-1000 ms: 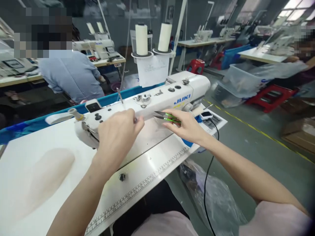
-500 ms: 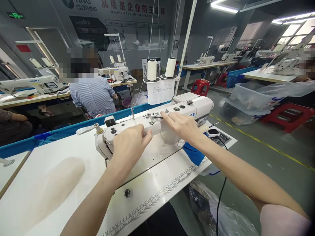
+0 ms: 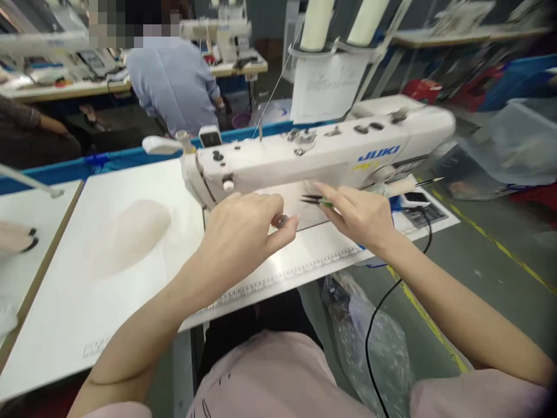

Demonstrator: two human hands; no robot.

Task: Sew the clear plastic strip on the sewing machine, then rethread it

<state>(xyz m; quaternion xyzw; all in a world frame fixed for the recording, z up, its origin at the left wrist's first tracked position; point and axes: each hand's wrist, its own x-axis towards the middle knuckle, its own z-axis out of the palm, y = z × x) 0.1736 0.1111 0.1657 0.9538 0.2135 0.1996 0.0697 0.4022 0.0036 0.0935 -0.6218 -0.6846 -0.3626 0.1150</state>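
Observation:
My left hand (image 3: 243, 229) is closed in front of the sewing machine's head, thumb and forefinger pinched on a small round metal piece (image 3: 282, 221). Most of that piece is hidden by the fingers. To its right, my right hand (image 3: 359, 215) is closed around thread snips (image 3: 311, 199) with dark pointed blades and a bit of green, tips toward my left hand. Behind both hands stands the white JUKI sewing machine (image 3: 322, 159), its arm running across the table. A thread rises from the pin on top of the machine.
The white sewing table (image 3: 108, 307) carries a printed ruler along its front edge. Thread cones (image 3: 317, 26) stand behind the machine, above a paper sheet (image 3: 319, 87). A phone (image 3: 415, 199) and black cable lie at right. Another person (image 3: 172, 87) sits ahead with their back to me.
My right hand has come down from the machine's top to in front of its arm, snips in hand. My left hand has shifted right, still pinching. The view has tilted down.

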